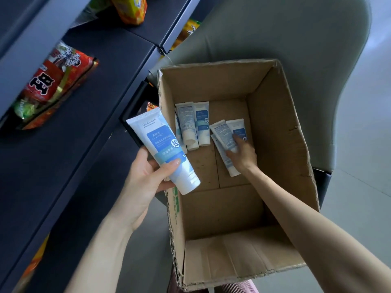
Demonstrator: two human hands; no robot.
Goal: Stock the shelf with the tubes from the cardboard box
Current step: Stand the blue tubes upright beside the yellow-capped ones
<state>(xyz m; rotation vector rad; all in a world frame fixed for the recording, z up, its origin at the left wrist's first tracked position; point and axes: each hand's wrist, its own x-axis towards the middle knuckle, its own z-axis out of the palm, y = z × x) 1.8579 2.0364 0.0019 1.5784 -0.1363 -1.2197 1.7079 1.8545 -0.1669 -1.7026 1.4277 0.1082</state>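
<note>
In the head view, the left hand (146, 176) holds one white-and-blue tube (163, 149) over the box's left edge, thumb and fingers clamped round its lower body. The right hand (243, 153) reaches into the cardboard box (275, 123). Its fingers lie on the right-hand cluster of tubes (224, 134), but it cannot be told whether they grip one. A second cluster (194, 123) lies flat on the box floor nearby. No tube shows on the dark shelf (95, 98), which carries a red snack packet (53, 85). Judgement: most of the stocking remains.

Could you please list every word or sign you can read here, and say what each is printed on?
"Oil Control": top of the tube held in the left hand.
"控": circled, on that tube and a boxed tube.
Unreadable: other tube print, red snack bag lettering, green print on the cardboard box.
</note>
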